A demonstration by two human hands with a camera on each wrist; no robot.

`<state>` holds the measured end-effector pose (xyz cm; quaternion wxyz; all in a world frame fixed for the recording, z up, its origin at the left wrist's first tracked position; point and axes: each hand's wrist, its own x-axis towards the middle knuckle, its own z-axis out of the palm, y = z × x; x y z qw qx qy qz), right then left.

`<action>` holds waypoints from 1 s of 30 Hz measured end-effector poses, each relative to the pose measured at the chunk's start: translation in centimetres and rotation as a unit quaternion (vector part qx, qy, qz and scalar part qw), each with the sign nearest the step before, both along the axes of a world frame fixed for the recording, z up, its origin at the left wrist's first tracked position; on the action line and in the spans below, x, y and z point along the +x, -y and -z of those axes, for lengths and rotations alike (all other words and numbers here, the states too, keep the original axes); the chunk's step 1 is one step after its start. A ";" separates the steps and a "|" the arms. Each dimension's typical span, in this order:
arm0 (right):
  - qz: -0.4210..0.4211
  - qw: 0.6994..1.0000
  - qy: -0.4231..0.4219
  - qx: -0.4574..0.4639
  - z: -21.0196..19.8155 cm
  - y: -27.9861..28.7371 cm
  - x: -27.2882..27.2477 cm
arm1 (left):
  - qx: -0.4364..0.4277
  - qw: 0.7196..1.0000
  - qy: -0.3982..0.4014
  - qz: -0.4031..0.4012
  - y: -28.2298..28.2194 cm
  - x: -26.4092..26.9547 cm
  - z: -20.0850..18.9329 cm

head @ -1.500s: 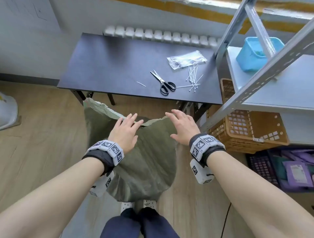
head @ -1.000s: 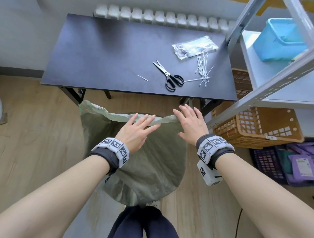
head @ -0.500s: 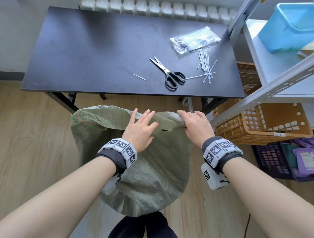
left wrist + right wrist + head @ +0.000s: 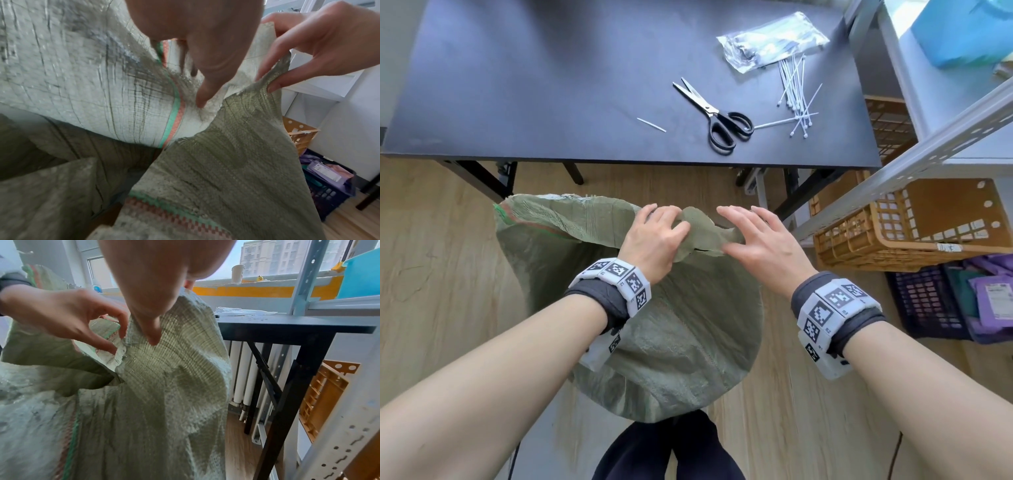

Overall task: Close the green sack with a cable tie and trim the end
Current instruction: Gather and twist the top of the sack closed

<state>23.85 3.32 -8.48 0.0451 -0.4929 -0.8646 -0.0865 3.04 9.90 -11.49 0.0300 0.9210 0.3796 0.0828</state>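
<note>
The green sack [image 4: 681,335] stands on the floor in front of me, its mouth gathered between both hands. My left hand [image 4: 667,222] grips a bunch of the rim with curled fingers; the right wrist view shows it pinching the edge [image 4: 117,344]. My right hand [image 4: 736,233] holds the neighbouring fold, fingers on top and thumb beneath; in the left wrist view it pinches the fabric edge [image 4: 267,81]. White cable ties [image 4: 796,99] and black-handled scissors [image 4: 719,123] lie on the dark table [image 4: 551,85] beyond the sack.
A clear packet of ties [image 4: 770,41] and a short white offcut [image 4: 651,124] also lie on the table. A grey metal shelf upright [image 4: 928,147] slants at the right, with an orange basket [image 4: 914,222] and a dark crate [image 4: 928,301] below it.
My left hand went from lying flat on the rim to gripping a bunch of it. My right hand has drawn the rim's right side towards the left hand.
</note>
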 end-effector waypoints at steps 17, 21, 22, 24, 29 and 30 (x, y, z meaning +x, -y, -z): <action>0.142 0.965 -0.212 -0.063 -1.7 0.7 -0.9 | -0.025 0.998 0.005 0.054 2.6 -0.3 -0.8; 0.163 0.957 -0.229 -0.071 -1.6 1.0 -0.4 | 0.011 0.997 0.041 0.069 3.7 0.0 0.6; 0.162 0.957 -0.229 -0.074 -1.6 1.1 -0.4 | 0.020 0.996 0.064 0.065 4.0 0.1 0.9; 0.156 0.958 -0.230 -0.076 -1.7 1.2 -0.4 | 0.025 0.992 0.111 0.046 4.4 0.3 1.3; 0.179 0.943 -0.253 -0.117 -2.4 1.8 -0.7 | -0.030 0.986 0.165 -0.018 5.6 0.3 0.9; 0.185 0.939 -0.258 -0.130 -2.5 1.9 -0.8 | -0.048 0.984 0.168 -0.027 5.9 0.3 0.7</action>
